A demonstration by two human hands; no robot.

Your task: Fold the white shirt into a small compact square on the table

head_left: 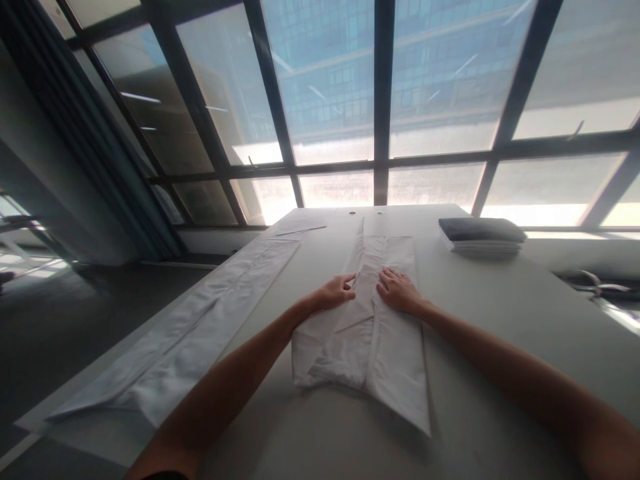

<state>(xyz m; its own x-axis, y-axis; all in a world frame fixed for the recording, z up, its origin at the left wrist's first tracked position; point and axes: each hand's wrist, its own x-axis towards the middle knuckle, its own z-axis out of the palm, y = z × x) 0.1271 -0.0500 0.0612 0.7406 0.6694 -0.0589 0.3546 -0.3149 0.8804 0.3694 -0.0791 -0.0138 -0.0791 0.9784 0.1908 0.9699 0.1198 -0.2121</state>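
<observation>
A white cloth, perhaps a garment, lies folded lengthwise in front of me on the white table, with a gathered seam down its middle. My left hand is at the left edge of a folded-over flap, thumb and fingers closed on the fabric. Resting flat on the cloth just right of the seam is my right hand, palm down with the fingers stretched out. The cloth's near end is wrinkled on the left and comes to a point on the right.
Another long white cloth stretches along the table's left side. At the right back stands a stack of folded cloths, dark on top and white below. Behind the white table are large windows; a dark curtain hangs left.
</observation>
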